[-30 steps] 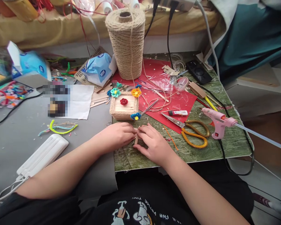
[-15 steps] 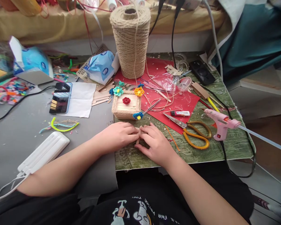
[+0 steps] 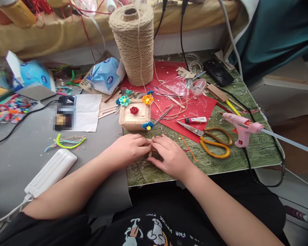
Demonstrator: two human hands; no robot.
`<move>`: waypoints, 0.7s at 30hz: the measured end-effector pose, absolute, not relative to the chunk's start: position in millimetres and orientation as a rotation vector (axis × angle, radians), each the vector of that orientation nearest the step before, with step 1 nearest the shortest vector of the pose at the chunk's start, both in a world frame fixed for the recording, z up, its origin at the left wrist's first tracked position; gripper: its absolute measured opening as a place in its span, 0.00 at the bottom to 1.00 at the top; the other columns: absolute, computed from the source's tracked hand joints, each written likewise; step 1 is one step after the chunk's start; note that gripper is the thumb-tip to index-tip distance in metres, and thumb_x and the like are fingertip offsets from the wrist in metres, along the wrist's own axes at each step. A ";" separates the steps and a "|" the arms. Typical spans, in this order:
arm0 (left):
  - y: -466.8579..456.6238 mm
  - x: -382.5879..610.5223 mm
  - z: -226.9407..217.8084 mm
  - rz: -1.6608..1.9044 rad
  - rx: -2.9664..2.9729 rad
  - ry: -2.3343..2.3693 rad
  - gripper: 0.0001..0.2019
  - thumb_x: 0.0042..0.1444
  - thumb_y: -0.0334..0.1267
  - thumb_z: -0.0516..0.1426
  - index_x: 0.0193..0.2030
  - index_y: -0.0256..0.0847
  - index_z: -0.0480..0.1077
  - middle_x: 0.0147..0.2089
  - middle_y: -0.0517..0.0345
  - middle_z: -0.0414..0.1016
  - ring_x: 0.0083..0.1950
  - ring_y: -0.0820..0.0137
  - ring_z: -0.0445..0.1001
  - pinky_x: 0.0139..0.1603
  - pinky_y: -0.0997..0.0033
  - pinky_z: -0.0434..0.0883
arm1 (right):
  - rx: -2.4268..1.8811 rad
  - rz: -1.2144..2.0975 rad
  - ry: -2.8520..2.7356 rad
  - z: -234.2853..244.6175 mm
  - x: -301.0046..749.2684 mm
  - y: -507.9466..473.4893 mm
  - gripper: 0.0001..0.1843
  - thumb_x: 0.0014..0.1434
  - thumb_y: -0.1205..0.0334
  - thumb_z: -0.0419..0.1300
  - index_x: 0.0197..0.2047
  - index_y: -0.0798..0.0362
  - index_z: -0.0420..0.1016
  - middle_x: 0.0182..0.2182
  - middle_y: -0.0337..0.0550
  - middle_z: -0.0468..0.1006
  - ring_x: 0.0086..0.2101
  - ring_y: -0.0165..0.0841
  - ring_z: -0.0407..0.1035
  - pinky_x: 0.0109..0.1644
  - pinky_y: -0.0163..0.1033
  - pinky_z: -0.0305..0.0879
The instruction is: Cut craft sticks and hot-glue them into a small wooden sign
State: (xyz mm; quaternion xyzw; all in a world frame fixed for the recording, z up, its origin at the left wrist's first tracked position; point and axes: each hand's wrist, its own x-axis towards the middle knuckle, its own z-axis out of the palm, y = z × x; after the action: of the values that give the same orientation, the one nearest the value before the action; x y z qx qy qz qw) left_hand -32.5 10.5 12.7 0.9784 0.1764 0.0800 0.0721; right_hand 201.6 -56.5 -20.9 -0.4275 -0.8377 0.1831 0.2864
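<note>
A small wooden craft-stick piece (image 3: 150, 154) is being held low over the near part of a green, wood-patterned tabletop (image 3: 141, 175), directly in front of the wearer's body. It is being gripped from both sides: by the fingertips of the left hand (image 3: 130, 147), palm down, and by the thumb and fingers of the right hand (image 3: 170, 155). Each grip is being kept narrow; the left thumb and most of the piece are being hidden by the fingers, so any joint in it cannot be made out.

For good work here, steadiness is probably being called for: even, light pressure from both sides, with the short upright part being kept straight and the wrists being kept low.

Beyond the fingertips, close behind, space is being taken up by a twine-trimmed box (image 3: 133, 126) with felt-like flowers. To the right, outward movement is being limited by a thin orange strip (image 3: 188, 148), then by orange-handled scissors (image 3: 198, 131), then by a pink glue gun (image 3: 242, 128), whose cord is being draped over the tabletop's edge. The near edge is being crossed by both forearms. More room seems to be offered toward the body, and leftward over the grey mat (image 3: 106, 135), before a white power bank (image 3: 51, 172) is being met.
</note>
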 end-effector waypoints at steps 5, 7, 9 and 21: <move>11.1 -32.4 11.9 0.244 2.915 0.551 0.08 0.68 0.35 0.59 0.52 0.42 0.77 0.51 0.50 0.82 0.48 0.63 0.80 0.49 0.63 0.77 | -1.151 0.514 -2.203 -20.7 202.8 -55.4 0.19 0.69 0.58 0.63 0.61 0.55 0.75 0.58 0.56 0.80 0.59 0.48 0.74 0.72 0.63 0.65; 11.1 -32.7 11.4 0.240 2.905 0.556 0.08 0.68 0.34 0.60 0.51 0.42 0.77 0.52 0.50 0.82 0.48 0.63 0.80 0.49 0.63 0.77 | -1.139 0.515 -2.201 -21.2 203.4 -54.8 0.17 0.69 0.59 0.63 0.58 0.55 0.77 0.58 0.56 0.80 0.58 0.47 0.75 0.72 0.63 0.65; 11.0 -33.1 10.9 0.232 2.900 0.559 0.08 0.68 0.34 0.60 0.52 0.42 0.77 0.53 0.50 0.82 0.48 0.63 0.80 0.50 0.62 0.77 | -1.128 0.509 -2.190 -22.2 203.9 -54.6 0.17 0.69 0.59 0.64 0.58 0.56 0.77 0.57 0.56 0.81 0.58 0.46 0.75 0.73 0.62 0.64; 12.4 -33.4 8.6 0.277 2.903 0.536 0.10 0.68 0.35 0.60 0.54 0.41 0.77 0.55 0.51 0.82 0.47 0.64 0.80 0.48 0.62 0.77 | -1.125 0.533 -2.158 -27.6 204.8 -56.1 0.20 0.68 0.58 0.65 0.61 0.55 0.77 0.58 0.55 0.81 0.60 0.47 0.74 0.74 0.63 0.63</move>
State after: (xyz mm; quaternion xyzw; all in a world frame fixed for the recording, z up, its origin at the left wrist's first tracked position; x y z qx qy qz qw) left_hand -33.4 12.4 8.6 0.9752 0.1802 0.0931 0.0883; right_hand 204.8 -56.1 -27.6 -0.4281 -0.8209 0.2026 0.3192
